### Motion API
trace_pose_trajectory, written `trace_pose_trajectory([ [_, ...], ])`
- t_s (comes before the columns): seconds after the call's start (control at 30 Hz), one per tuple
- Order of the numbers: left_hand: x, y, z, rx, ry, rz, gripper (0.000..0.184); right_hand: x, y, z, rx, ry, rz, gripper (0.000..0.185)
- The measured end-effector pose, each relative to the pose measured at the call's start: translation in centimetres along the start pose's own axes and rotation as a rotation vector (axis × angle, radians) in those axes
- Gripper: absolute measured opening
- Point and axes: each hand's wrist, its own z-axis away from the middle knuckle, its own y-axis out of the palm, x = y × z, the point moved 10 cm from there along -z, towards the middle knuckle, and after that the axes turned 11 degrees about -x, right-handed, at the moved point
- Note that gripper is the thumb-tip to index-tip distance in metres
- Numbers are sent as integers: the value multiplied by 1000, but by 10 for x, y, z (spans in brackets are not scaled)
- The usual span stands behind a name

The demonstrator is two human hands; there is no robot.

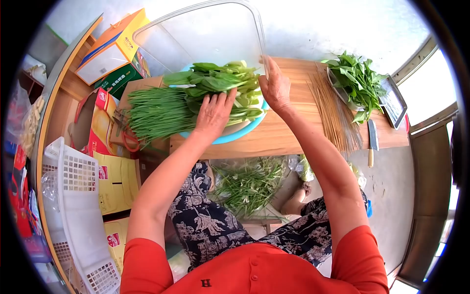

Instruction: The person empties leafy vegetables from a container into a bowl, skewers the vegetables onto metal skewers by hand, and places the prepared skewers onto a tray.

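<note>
Leafy greens (210, 78) with pale stems are heaped over a light blue round basin (240, 133) on the wooden table (289, 132). My left hand (214, 113) lies on top of the greens with its fingers spread. At the basin's right side, my right hand (275, 84) is raised near the stem ends, by the edge of a clear plastic lid (205, 29) that stands upright against the wall. Whether its fingers touch the lid cannot be made out. A bunch of thin green chives (159, 111) lies to the left of the leafy greens.
Dry thin sticks (333, 112), a tray of leafy greens (360, 81) and a knife (373, 137) are at the table's right. Red-handled scissors (130, 141) lie left. White plastic baskets (81, 210) and boxes (117, 181) stand at the left. Trimmings (247, 183) lie below the table.
</note>
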Motion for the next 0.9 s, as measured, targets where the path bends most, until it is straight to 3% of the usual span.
trace_pose_trajectory([
  [0.07, 1, 10, 5, 129, -84, -5, 95, 0, 1, -5, -17, 8, 22, 56],
  [0.2, 0, 16, 19, 139, -135, 71, 82, 5, -6, -23, -119, -12, 46, 58],
  [0.37, -1, 63, 56, 550, -230, 186, 38, 5, -7, -49, -157, 11, 84, 59],
  [0.4, -3, 53, 52, 447, -208, 214, 29, 3, -9, -54, -161, 38, 77, 59],
  [0.5, -7, 30, 46, 279, -208, 265, 26, -10, -15, -67, -175, 118, 62, 58],
  [0.63, -19, 23, 49, 425, -203, 253, 23, -43, -30, -71, -271, 189, 49, 54],
  [0.7, -22, 7, 43, 413, -306, 370, 23, -83, -33, -63, -286, 430, -48, 54],
  [0.73, -26, 5, 43, 412, -295, 378, 23, -102, -31, -62, -294, 432, -38, 54],
  [0.8, -30, -17, 35, 194, -230, 412, 24, -138, -38, -52, -409, 576, -131, 56],
  [0.83, -31, -15, 36, 197, -228, 417, 24, -142, -44, -50, -410, 579, -125, 56],
  [0.9, -34, 6, 44, 385, -211, 355, 25, -168, -50, -33, -460, 834, -275, 54],
])
